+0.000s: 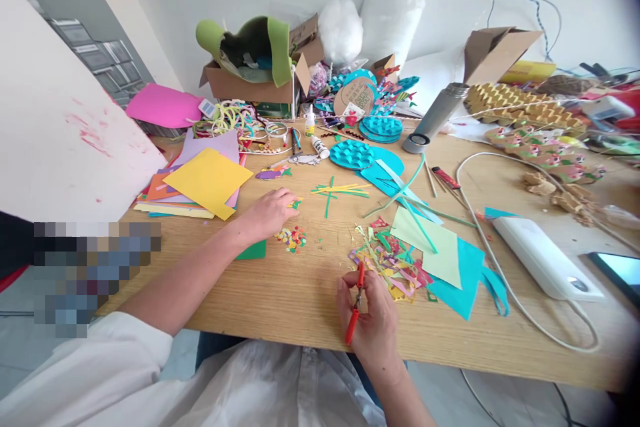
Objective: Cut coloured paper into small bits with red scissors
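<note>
My right hand [375, 320] is closed around a red-handled hand tool [353, 325] with a metal middle, just above the front of the table. It looks like a small plier or scissor tool; its exact kind is unclear. My left hand [270, 213] reaches over the table with its fingers curled together and down, at a few green and yellow paper bits [297, 203]. Whatever its fingertips hold is hidden. Close below them lies a pile of multicoloured paper dots [293, 239]. A green paper piece [254, 251] lies partly under my left forearm.
Thin green and yellow strips [345, 191] lie crossed ahead. Paper scraps [387, 257] and blue sheets [463, 273] spread to the right, beside a white power bank [545, 257] with its cable. Coloured paper [207, 173] is stacked left. A steel flask [435, 120] stands farther back.
</note>
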### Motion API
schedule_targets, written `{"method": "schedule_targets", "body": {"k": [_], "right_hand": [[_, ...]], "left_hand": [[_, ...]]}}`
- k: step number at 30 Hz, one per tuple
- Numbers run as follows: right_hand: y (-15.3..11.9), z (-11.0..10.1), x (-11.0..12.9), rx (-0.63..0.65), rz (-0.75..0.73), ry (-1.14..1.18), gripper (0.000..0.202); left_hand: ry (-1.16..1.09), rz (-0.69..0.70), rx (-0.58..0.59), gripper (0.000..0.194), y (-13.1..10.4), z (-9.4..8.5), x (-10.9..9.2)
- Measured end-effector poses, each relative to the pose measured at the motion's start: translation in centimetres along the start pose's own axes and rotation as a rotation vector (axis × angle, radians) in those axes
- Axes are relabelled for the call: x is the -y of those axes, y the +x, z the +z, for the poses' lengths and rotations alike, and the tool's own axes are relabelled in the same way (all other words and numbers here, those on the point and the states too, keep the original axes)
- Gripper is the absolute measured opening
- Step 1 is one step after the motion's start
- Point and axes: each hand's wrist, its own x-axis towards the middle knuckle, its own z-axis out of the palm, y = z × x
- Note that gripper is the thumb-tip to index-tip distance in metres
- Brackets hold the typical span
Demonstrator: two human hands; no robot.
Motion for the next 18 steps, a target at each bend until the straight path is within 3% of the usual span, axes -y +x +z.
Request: {"method": "schedule_targets", "body": {"k": [6,13,18], "right_hand": [[0.6,-0.1,-0.1,0.031,-0.027,-0.062,0.02],[4.9,0.8,0.3,0.45,-0.137,-0.388,0.021],[6.0,1.3,0.8,0.583,-0.231,-0.568,0.015]], "left_hand": [[-0.016,-0.022,0.001,0.033,-0.5,-0.1,-0.1],[-0.078,-0.086,-0.065,0.044,-1.1,-0.2,0.0],[-0.085,-0.105,-0.116,0.047,-1.8,-0.7,0.0]]}}
